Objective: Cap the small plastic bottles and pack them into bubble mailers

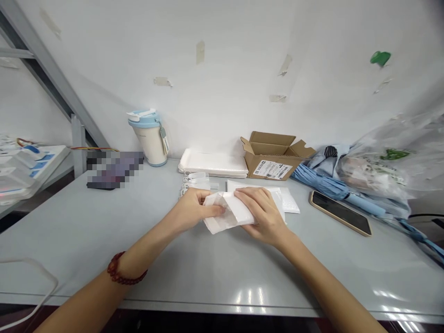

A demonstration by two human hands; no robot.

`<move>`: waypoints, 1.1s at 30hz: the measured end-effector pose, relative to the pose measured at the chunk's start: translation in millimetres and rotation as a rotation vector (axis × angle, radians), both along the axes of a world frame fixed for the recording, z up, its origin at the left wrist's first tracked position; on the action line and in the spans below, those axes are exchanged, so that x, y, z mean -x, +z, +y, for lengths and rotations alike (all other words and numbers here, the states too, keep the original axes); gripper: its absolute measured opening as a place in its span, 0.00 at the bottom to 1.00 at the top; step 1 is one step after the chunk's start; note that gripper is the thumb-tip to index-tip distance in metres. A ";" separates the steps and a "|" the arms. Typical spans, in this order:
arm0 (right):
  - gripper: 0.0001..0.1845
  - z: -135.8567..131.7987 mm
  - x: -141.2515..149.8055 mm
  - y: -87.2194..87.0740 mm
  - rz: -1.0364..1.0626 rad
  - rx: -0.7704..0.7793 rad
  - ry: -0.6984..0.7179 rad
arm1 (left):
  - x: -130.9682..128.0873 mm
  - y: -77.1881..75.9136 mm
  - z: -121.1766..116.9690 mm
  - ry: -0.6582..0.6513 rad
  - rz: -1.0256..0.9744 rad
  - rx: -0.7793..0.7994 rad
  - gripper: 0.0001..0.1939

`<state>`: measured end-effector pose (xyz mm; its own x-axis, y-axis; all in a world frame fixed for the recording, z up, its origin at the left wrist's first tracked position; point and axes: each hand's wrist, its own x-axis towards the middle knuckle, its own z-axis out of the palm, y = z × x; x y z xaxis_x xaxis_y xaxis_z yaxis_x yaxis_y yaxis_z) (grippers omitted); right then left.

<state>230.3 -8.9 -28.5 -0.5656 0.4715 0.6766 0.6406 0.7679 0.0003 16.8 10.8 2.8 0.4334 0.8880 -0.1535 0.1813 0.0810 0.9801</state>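
A white padded mailer is held above the grey table between both hands, its mouth spread toward the left. My left hand grips the mouth, with the thumb reaching inside it. My right hand is closed around the other end, fingers on top and thumb underneath. Whether anything lies inside the mailer is hidden. Behind it, more white mailers lie flat on the table. Just beyond my left hand are several small white items with looped cords, partly covered by the hand.
A stack of white mailers and an open cardboard box stand against the wall. A cream tumbler is at the back left, near a blurred dark object. To the right are a phone, a blue umbrella and plastic bags.
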 end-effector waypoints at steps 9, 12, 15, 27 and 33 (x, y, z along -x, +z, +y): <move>0.33 -7.4 12.6 -3.3 -0.167 0.017 -0.102 | -14.7 -5.9 -13.1 0.064 -0.018 -0.062 0.04; 0.32 -10.7 17.4 -2.9 -0.196 -0.011 -0.135 | -16.5 -6.5 -14.6 0.073 -0.023 -0.088 0.04; 0.31 -11.0 17.8 -4.0 -0.163 -0.095 -0.170 | -15.4 -8.7 -12.5 0.119 -0.091 -0.020 0.08; 0.30 2.8 6.8 -11.9 -0.058 -0.174 -0.318 | -9.2 -7.4 -4.9 0.035 -0.277 0.078 0.17; 0.20 0.2 8.5 -11.6 -0.037 -0.228 -0.231 | -11.5 -14.2 -9.0 0.158 -0.085 -0.262 0.13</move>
